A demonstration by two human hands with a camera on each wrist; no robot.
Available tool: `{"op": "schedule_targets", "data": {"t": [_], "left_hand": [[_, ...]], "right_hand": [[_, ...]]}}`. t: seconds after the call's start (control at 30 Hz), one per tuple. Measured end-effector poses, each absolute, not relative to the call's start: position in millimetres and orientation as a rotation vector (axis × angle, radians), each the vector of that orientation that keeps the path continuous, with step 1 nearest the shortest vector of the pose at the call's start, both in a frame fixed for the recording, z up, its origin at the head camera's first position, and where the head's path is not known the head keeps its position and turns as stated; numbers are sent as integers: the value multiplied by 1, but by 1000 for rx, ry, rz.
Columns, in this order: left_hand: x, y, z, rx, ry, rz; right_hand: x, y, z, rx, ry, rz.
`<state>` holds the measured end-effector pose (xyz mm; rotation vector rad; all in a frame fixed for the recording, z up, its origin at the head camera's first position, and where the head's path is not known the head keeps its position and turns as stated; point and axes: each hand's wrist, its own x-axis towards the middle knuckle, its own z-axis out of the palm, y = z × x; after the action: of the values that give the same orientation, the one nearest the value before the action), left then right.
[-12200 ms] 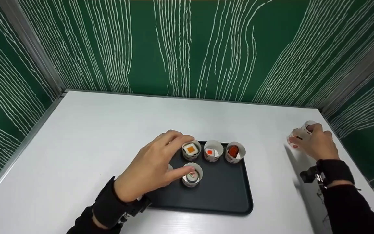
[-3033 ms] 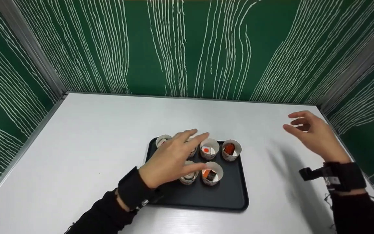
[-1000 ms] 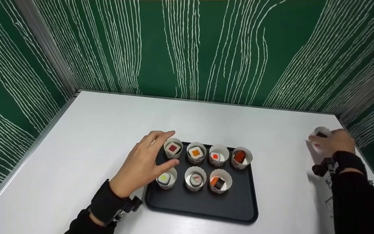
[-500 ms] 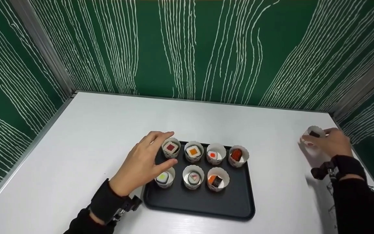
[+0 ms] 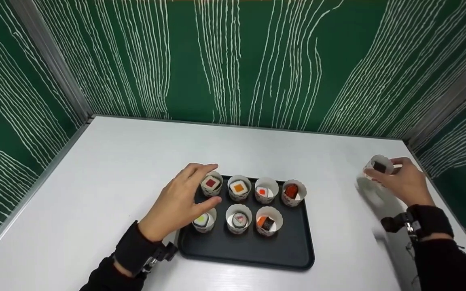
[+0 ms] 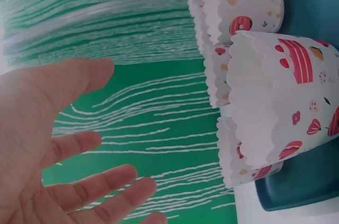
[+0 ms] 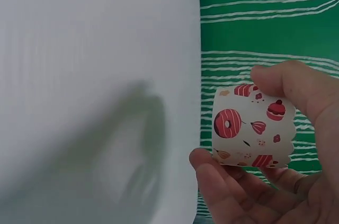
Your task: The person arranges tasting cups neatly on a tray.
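Note:
My right hand [image 5: 409, 182] holds a white paper baking cup [image 7: 254, 126] by its sides, thumb on one side and fingers on the other. The cup is raised off the table, and a dark sushi piece [image 5: 379, 166] shows inside it. My left hand [image 5: 178, 202] hovers over the left edge of a dark tray [image 5: 257, 254], thumb and fingers spread with nothing between them. On the tray stand several similar cups in two rows, each with a sushi piece, such as the orange-and-black one [image 5: 266, 222] and the red one [image 5: 291, 191]. The left wrist view shows printed cups [image 6: 296, 97] beside the hand.
A white table [image 5: 144, 149] carries the tray. Green panels [image 5: 257, 60] with white wavy lines stand behind it and at both sides, with grey metal posts [image 5: 49, 60] at the corners. The front row's three cups stand left of a bare stretch of tray.
Since the oldest frame, the cup with the orange-and-black sushi has come onto the front row. Lately my right hand lifted the dark-sushi cup and moved it left. My left hand stays nearly still.

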<state>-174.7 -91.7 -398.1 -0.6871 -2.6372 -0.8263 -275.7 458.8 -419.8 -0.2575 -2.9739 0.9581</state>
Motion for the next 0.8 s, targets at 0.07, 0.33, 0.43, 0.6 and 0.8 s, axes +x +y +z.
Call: {"op": "schedule_targets", "data": {"t": [0.07, 0.33, 0.43, 0.6, 0.8], "left_hand": [[-175, -91, -397, -692, -2635, -837], [-175, -87, -390, -719, -2626, -859], [-176, -86, -388, -737, -2616, -851], [-177, -82, -386, -751, -2613, -843], [-179, -77, -382, -772, -2600, -826]], "right_hand": [[-271, 454, -417, -225, -2959, 956], [-253, 435, -406, -125, -2903, 924], [-246, 427, -401, -90, -2889, 951], [-236, 412, -394, -47, -2888, 1007], [-222, 392, -387, 16, -2867, 1035]]}}
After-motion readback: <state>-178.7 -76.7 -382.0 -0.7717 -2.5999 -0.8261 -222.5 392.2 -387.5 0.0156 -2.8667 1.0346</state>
